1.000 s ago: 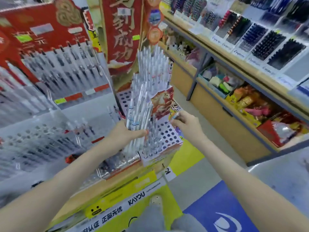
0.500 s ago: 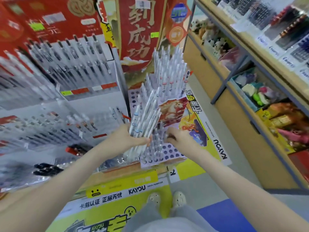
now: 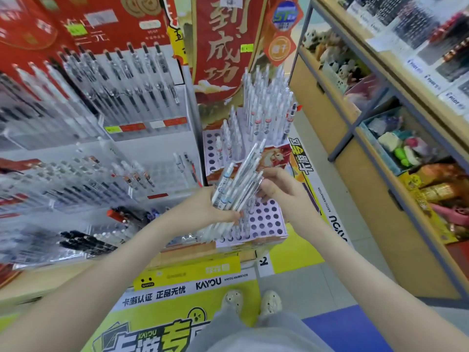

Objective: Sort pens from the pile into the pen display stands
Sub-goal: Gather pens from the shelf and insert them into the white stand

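My left hand (image 3: 205, 209) grips a bundle of white pens (image 3: 238, 181), fanned upward and tilted right. My right hand (image 3: 281, 189) is at the bundle's right side, its fingers curled on the outer pens. Just behind and below the hands stands a stepped pen display stand (image 3: 266, 219) with round holes. Its front rows hold a few pens and show several empty holes. Its upper tiers carry many upright white pens (image 3: 266, 102).
Clear acrylic racks of pens (image 3: 114, 80) fill the left side. A red banner (image 3: 223, 47) rises behind the stand. A wooden shelf unit (image 3: 380, 148) with toys and pen boxes runs along the right. Floor and my shoes (image 3: 251, 301) lie below.
My right hand rose from the stand's front holes to the right side of the bundle. The bundle in my left hand has tilted more to the right. The camera view shifted left and down.
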